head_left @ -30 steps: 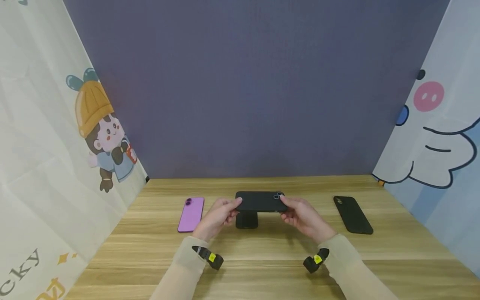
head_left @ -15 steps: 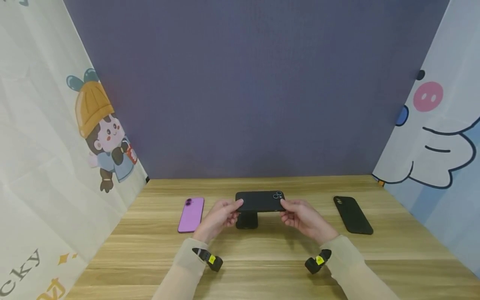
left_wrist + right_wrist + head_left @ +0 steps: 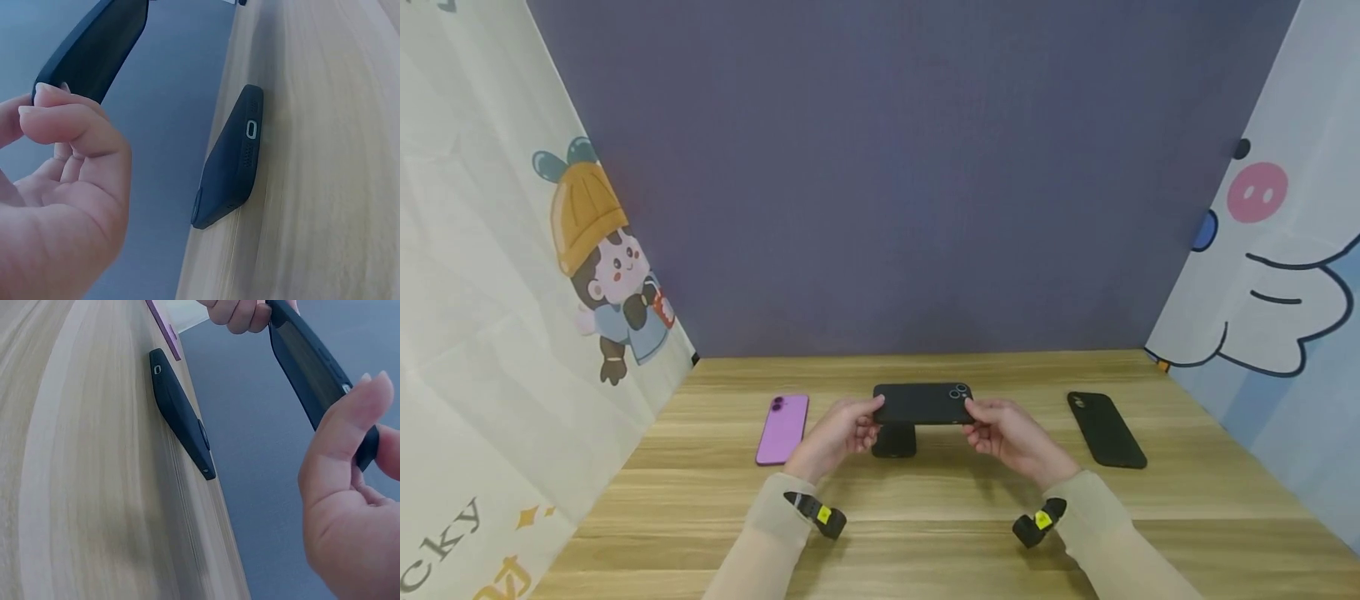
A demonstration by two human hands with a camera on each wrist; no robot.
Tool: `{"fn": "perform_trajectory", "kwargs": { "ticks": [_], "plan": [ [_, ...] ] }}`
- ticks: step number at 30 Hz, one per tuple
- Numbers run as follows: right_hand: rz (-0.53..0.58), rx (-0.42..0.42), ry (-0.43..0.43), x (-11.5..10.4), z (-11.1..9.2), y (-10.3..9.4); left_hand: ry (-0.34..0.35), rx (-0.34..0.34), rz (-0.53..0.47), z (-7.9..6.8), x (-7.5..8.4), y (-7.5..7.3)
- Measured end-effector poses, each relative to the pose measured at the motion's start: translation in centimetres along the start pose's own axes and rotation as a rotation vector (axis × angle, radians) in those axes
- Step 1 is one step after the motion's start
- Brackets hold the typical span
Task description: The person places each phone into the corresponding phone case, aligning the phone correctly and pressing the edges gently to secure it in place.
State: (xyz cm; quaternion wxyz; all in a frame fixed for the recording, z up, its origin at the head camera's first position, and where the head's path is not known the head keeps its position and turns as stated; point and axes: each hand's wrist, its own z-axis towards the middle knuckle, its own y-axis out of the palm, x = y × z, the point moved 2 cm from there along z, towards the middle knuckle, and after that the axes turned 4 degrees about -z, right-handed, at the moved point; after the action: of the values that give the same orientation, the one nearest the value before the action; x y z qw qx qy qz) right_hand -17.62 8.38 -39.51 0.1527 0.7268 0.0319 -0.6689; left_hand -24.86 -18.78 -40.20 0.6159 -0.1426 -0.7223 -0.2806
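Observation:
Between both hands a black phone (image 3: 922, 403) is held sideways above the table, its back with round camera lenses facing up. My left hand (image 3: 835, 437) pinches its left end, thumb on top and fingers beneath. The right hand (image 3: 1013, 439) pinches the other end beside the lenses. From the right wrist view, the phone's underside (image 3: 306, 369) looks dark and glossy. Below it a second black phone-shaped thing (image 3: 894, 441) lies on the table, partly hidden in the head view. The left wrist view shows a port opening and small holes on the end of this black phone-shaped thing (image 3: 234, 156).
A purple phone (image 3: 782, 430) lies back up on the wooden table (image 3: 925, 542), left of the left hand. Over on the right rests a black phone case (image 3: 1107, 431) with a camera cutout. A dark panel (image 3: 917, 183) rises behind the table, with printed curtains (image 3: 467, 275) at both sides.
Both hands keep their grip on the black phone, which shifts only very slightly. The things on the table stay where they were.

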Motion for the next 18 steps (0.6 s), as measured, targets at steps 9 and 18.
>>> {"fn": "perform_trajectory", "kwargs": {
  "ticks": [9, 18],
  "plan": [
    [-0.026, -0.088, -0.013, -0.15, -0.36, 0.04, -0.005, -0.007, 0.019, 0.05, -0.15, -0.08],
    [0.061, 0.010, -0.014, -0.32, -0.25, 0.10, -0.005, -0.082, -0.026, 0.08, -0.55, 0.52]
  ]
}}
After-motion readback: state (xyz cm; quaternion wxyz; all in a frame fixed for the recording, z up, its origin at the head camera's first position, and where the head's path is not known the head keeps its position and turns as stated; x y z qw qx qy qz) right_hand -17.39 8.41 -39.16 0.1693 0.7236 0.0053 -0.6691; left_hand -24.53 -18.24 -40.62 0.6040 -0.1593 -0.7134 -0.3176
